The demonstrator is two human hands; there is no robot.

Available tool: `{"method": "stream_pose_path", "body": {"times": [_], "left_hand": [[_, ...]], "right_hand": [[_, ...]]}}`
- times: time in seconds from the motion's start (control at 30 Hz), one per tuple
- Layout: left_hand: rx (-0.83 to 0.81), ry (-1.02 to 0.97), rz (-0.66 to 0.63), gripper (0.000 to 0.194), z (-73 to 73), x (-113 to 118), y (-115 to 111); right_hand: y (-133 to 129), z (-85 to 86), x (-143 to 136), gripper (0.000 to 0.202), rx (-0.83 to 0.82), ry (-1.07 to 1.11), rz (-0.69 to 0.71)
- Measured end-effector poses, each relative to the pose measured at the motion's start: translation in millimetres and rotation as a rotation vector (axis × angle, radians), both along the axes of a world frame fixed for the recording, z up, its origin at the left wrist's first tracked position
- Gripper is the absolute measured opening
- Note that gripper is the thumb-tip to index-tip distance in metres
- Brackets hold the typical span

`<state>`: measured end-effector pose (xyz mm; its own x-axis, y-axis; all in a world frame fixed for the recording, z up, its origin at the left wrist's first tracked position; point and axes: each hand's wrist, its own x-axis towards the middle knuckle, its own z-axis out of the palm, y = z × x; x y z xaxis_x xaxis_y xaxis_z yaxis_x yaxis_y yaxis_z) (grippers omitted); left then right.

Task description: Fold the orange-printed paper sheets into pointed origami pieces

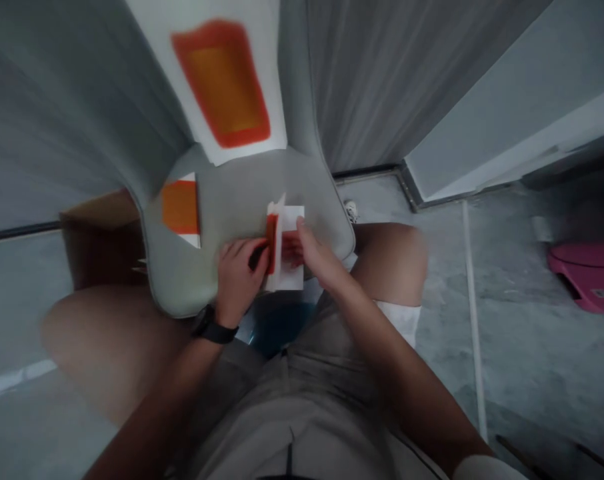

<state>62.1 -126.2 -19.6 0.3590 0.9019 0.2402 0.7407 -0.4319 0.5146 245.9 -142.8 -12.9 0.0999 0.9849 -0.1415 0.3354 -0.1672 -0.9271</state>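
Seemingly mid-fold: left hand (242, 270), half-curled, holds the card (272, 225); right hand (316, 255) loosely pinches its flap (293, 279). Next needs matched edges.

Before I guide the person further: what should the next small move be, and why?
I'd probably have the left grip steady the folded piece while the right grip gently eases the raised white strip flat. That strip appears to stand up between the red side and the white panel, and both grips are already at the piece.
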Motion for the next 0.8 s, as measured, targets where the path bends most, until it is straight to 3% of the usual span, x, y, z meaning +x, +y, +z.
{"method": "stream_pose_path", "body": {"times": [0.13,0.27,0.4,0.47,0.57,0.63,0.7,0.8], "left_hand": [[-0.039,-0.104,-0.028,0.024,0.6,-22,-12],[-0.039,-0.21,0.156,0.028,0.6,-48,-21],[0.064,-0.292,0.34,0.038,7.8,-65,-27],[0.08,-0.254,0.235,0.037,12.1,-67,-27],[0.002,-0.139,-0.153,0.036,11.5,-64,-26],[-0.009,-0.056,-0.322,0.037,5.1,-61,-27],[0.031,0.011,-0.359,0.04,-3.1,-58,-30],[0.078,0.069,-0.338,0.044,-12.0,-53,-39]], "right_hand": [[6,6.6,-24,0.071,-0.075,0.053,0.104],[8,7.0,-47,0.033,0.052,-0.399,0.183],[7,5.4,-56,0.031,0.188,-0.783,0.32],[5,2.6,-53,0.033,0.238,-0.819,0.361],[-1,-4.5,-44,0.033,0.3,-0.765,0.413],[-10,-9.9,-36,0.033,0.336,-0.702,0.422],[-21,-14.7,-27,0.032,0.355,-0.668,0.359],[-36,-19.0,-14,0.037,0.304,-0.648,0.035]]}}
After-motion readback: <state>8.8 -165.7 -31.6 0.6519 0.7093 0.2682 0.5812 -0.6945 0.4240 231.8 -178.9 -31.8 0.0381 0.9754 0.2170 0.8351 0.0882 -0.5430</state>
